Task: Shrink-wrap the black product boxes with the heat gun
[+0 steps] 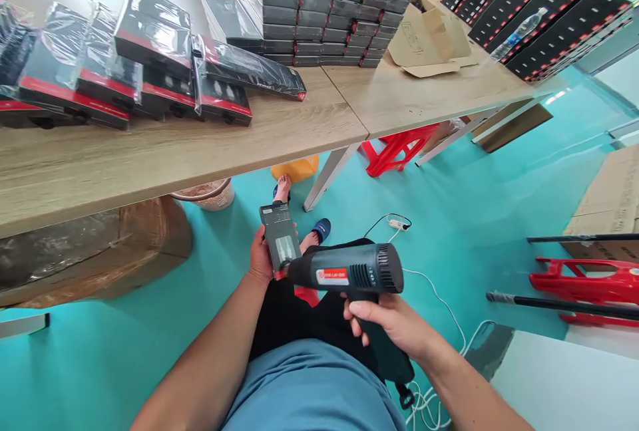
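Note:
In my left hand [260, 255] is a flat black box [279, 231] with a red end, held over my lap with the fingers round its sides. My right hand [384, 324] grips the handle of a dark heat gun [349, 268] with a red label. The gun's nozzle points left, at the lower end of the box, and hides part of it. Whether nozzle and box touch, I cannot tell. Ahead on the table [200, 151], several similar boxes [154, 25] lie piled in loose clear film.
Stacked black boxes [329, 12] stand at the table's back, beside an opened cardboard carton [424, 38]. More dark boxes [529, 12] and a plastic bottle [519, 33] are at far right. Below are a bin [214, 198], red stool [399, 151] and white cable [439, 294].

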A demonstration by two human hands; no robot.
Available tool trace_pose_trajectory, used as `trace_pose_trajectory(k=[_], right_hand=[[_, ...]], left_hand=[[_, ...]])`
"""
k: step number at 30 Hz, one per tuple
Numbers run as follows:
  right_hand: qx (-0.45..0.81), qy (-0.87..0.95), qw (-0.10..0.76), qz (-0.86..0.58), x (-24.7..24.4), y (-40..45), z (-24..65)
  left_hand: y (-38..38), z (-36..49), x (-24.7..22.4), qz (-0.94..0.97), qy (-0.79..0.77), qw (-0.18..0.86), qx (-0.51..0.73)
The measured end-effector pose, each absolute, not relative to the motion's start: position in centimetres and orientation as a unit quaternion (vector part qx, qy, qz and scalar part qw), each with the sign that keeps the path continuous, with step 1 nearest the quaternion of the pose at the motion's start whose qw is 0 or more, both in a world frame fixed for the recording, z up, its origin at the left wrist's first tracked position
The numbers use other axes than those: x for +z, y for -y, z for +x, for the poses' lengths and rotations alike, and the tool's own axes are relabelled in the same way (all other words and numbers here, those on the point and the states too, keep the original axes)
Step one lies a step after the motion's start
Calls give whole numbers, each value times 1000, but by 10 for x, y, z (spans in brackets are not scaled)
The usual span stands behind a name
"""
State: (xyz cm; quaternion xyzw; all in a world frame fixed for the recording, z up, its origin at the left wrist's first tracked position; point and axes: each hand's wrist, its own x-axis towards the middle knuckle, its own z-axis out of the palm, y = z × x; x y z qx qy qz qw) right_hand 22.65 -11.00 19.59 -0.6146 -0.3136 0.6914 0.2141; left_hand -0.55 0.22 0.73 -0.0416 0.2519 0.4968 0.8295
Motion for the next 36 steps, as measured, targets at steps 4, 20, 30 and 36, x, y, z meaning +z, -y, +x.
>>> trace_pose_trajectory(k=[4, 20, 30, 36], right_hand=[[638, 316, 281, -643, 188, 110, 229], [672, 334, 281, -598, 190, 105, 224], [663, 365, 270, -595, 197, 94, 221], [638, 259, 378, -618, 196, 91, 235]], left_hand=[[-3, -7, 10, -44, -269, 809, 521], [-12, -12, -17, -124, -296, 747, 582], [-13, -7, -13, -132, -299, 740, 588], [-14, -10, -4, -160, -304, 710, 615]])
